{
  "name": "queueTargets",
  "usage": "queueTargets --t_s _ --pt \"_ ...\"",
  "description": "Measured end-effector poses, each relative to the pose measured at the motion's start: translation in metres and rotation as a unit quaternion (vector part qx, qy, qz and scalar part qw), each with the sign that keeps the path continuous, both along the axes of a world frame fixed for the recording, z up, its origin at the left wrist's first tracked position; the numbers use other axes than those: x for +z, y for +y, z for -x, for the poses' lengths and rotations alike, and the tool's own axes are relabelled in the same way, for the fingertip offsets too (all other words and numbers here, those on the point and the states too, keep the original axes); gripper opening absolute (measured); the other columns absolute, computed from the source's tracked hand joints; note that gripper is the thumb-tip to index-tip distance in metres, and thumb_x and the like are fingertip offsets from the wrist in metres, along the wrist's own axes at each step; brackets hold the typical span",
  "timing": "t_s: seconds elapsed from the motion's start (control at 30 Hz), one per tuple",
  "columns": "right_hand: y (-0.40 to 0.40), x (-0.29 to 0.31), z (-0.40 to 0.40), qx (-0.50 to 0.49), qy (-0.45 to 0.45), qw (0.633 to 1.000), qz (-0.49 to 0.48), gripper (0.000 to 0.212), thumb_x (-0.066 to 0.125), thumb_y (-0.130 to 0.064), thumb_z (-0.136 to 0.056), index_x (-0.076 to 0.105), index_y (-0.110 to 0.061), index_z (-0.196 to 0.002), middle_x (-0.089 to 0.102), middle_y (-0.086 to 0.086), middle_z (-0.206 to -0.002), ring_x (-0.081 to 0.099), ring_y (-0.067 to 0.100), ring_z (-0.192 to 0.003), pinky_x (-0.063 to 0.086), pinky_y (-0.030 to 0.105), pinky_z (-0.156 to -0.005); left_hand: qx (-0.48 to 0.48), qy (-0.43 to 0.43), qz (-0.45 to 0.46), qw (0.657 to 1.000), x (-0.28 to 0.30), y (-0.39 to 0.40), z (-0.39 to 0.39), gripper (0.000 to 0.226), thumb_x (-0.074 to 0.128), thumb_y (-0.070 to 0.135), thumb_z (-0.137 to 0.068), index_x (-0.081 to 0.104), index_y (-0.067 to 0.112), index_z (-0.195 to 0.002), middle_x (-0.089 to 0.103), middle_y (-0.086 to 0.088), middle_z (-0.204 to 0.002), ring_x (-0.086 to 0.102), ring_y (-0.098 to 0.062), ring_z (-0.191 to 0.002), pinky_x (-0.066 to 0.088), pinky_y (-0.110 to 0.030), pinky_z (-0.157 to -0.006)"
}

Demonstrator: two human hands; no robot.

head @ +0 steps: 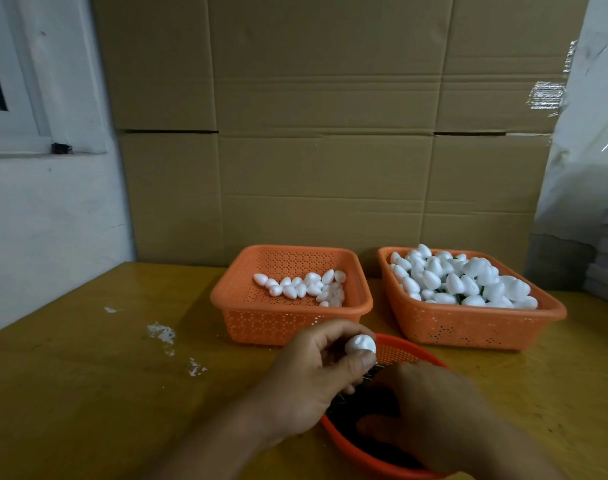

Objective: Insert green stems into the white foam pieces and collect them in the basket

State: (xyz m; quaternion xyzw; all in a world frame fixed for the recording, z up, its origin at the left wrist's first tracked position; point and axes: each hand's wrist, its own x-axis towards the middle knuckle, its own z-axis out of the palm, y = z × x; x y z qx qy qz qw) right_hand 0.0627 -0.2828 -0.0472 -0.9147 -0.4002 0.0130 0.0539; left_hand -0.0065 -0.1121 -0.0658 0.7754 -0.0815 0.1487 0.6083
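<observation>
Head view is looking down across a yellow-brown table (87, 393), with a wall of cardboard boxes (323, 133) standing behind it. Left hand (316, 379) is pinching a white foam piece (360, 344) between thumb and curled fingers, holding it just above the far rim of a round orange basket (396, 346) at the near edge of the table. Right hand (437, 414) is reaching down into that round basket, palm down, over a dark mass of green stems (344, 407); its fingertips are pointing away from the camera and are hidden, so I cannot tell whether they are gripping a stem or lying loose.

Behind the hands two square orange baskets are sitting side by side, near each other but apart. The left square basket (288, 320) is holding a thin scatter of plain foam pieces (302, 285) along its floor, mostly toward its right side. The right square basket (475, 327) is piled high with assembled foam pieces (458, 278), and dark green stems are showing between them near the front of the heap.

White crumbs (162, 332) are lying on the table to the left of the baskets. A window frame (15, 98) is showing at the far left, and pale plastic sheeting (586, 133) is hanging at the right.
</observation>
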Motion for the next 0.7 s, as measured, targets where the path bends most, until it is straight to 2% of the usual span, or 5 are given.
queueTargets --t_s 0.07,0.2,0.33,0.5,0.7 --pt "0.004 -0.002 0.000 0.010 0.006 1.000 0.014 0.049 0.058 -0.069 -0.078 0.063 -0.035 -0.113 0.068 -0.012 -0.105 0.064 0.011 -0.097 0.053 0.031 -0.081 0.016 -0.009 0.007 1.000 -0.001 0.000 0.000 0.023 0.069 0.042 -0.086 0.073 0.030 -0.106 0.069 0.010 -0.093 0.065 -0.008 -0.085 0.053 -0.025 -0.073" --pt "0.011 -0.006 0.000 0.003 -0.001 1.000 0.018 0.040 0.061 -0.058 -0.082 0.065 -0.026 -0.104 0.066 -0.008 -0.100 0.064 0.017 -0.094 0.046 0.028 -0.071 0.032 -0.027 0.066 0.997 0.001 -0.001 0.000 0.021 0.067 0.036 -0.090 0.067 0.030 -0.110 0.067 0.000 -0.079 0.061 -0.015 -0.069 0.050 -0.027 -0.061" --pt "0.015 -0.007 -0.002 -0.002 0.012 1.000 0.009 0.027 0.063 -0.050 -0.086 0.066 -0.026 -0.099 0.063 -0.008 -0.094 0.063 0.017 -0.090 0.052 0.031 -0.073 0.023 -0.015 0.128 0.991 0.006 -0.002 0.002 0.016 0.064 0.043 -0.092 0.060 0.029 -0.097 0.061 -0.004 -0.069 0.052 -0.014 -0.055 0.040 -0.024 -0.047" --pt "0.012 -0.005 -0.003 -0.011 0.019 1.000 -0.017 0.018 0.067 -0.046 -0.083 0.065 -0.029 -0.088 0.064 -0.009 -0.093 0.062 0.015 -0.089 0.050 0.030 -0.073 -0.026 0.038 0.227 0.973 0.009 0.000 0.004 0.022 0.066 0.040 -0.088 0.068 0.021 -0.100 0.057 -0.003 -0.074 0.049 -0.012 -0.058 0.036 -0.022 -0.050" --pt "0.006 0.001 -0.004 -0.041 0.021 0.992 -0.114 0.015 0.065 -0.041 -0.077 0.060 -0.027 -0.076 0.062 -0.009 -0.077 0.060 0.007 -0.074 0.052 0.028 -0.067 -0.048 0.064 0.273 0.959 0.010 0.004 0.004 0.027 0.066 0.028 -0.086 0.071 0.015 -0.110 0.053 0.000 -0.075 0.046 -0.011 -0.058 0.033 -0.022 -0.051"
